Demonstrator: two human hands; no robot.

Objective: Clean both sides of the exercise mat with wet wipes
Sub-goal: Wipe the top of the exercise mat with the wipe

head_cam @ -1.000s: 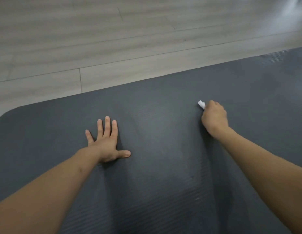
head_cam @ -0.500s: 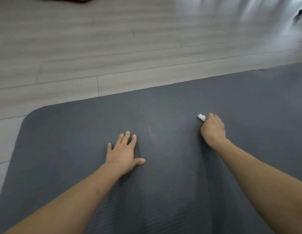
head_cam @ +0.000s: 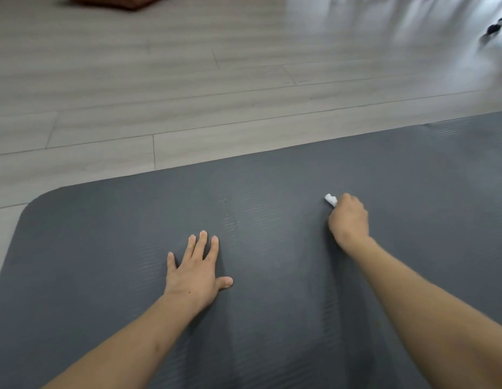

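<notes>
Mid-task, wiping stage: dark grey exercise mat (head_cam: 272,318) lies flat on the pale wood floor (head_cam: 188,80), its rounded left corner in view, ribbed face up. Faint damp streaks and small specks show near the middle between the hands, so this patch looks partly wiped; the rest of this face shows no clear wet marks, and the underside is probably still to do, though the pictures can't say which side this is. Right hand (head_cam: 349,220) is curled over a bunched white wet wipe (head_cam: 330,199), fingers wrapped round it, only a small end poking out at the far-left side of the knuckles; fist is down on the mat, forearm reaching forward from lower right. Left hand (head_cam: 196,272) is flat on the mat, palm down, fingers straight and slightly spread, thumb out to the right, likely bracing or steadying the mat. Hands well apart. A brown object (head_cam: 115,1) sits at the top edge, too cut off to identify.
</notes>
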